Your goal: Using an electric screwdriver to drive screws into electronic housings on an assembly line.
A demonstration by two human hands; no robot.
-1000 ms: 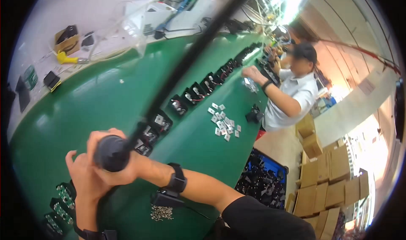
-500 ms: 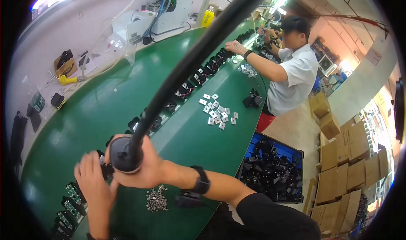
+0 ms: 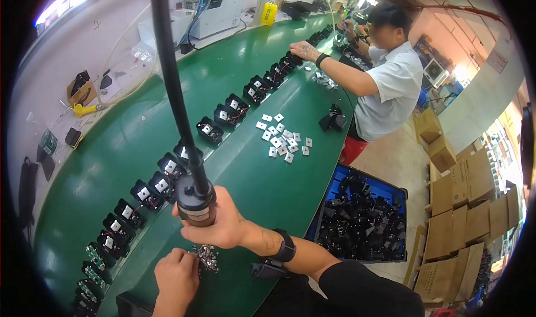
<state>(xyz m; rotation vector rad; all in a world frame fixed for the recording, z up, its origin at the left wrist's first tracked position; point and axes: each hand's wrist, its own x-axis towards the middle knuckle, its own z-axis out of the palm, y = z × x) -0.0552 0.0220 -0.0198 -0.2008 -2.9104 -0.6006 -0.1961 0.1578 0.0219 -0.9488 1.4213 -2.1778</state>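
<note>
Right hand [image 3: 226,221]: wrapped around the driver [image 3: 195,204], thumb side up. Driver: held over the bench beside the row of housings [image 3: 143,194]; its lower end is hidden from where I stand. Left hand [image 3: 177,273]: fingers curled together at the near edge of the screws [image 3: 209,259]; whether a screw is pinched cannot be told. Half a second ago this hand was up at the housings, next to the driver; it is now at the screws. The driver's black pole [image 3: 167,60] then slanted to the upper right; it now leans slightly left.

Surface: green bench [image 3: 245,188]. Boards [image 3: 94,255] stand at the near end of the row; metal plates [image 3: 282,141] lie loose beyond the screws.

Room: a co-worker [image 3: 391,88] in a white shirt reaches to the row. A blue crate [image 3: 333,187] of black parts sits on the floor; cartons [image 3: 474,183] stack at right.
</note>
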